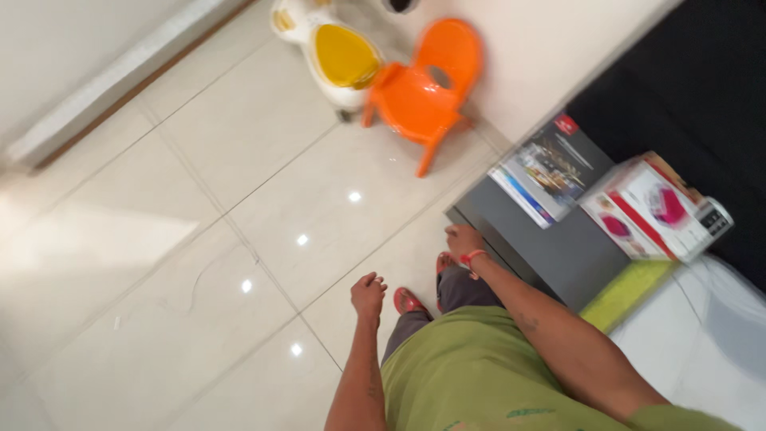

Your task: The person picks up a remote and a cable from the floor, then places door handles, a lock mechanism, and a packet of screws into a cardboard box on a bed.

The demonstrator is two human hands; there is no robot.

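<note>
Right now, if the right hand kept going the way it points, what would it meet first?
The right hand points toward the corner of the grey cabinet; that edge looks first in line, though depth is unclear in this blurred view.

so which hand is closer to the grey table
Right. The right hand hangs at the near corner of the grey table, whether touching I cannot tell. The left hand hangs clear over the floor tiles, farther from it.
</note>
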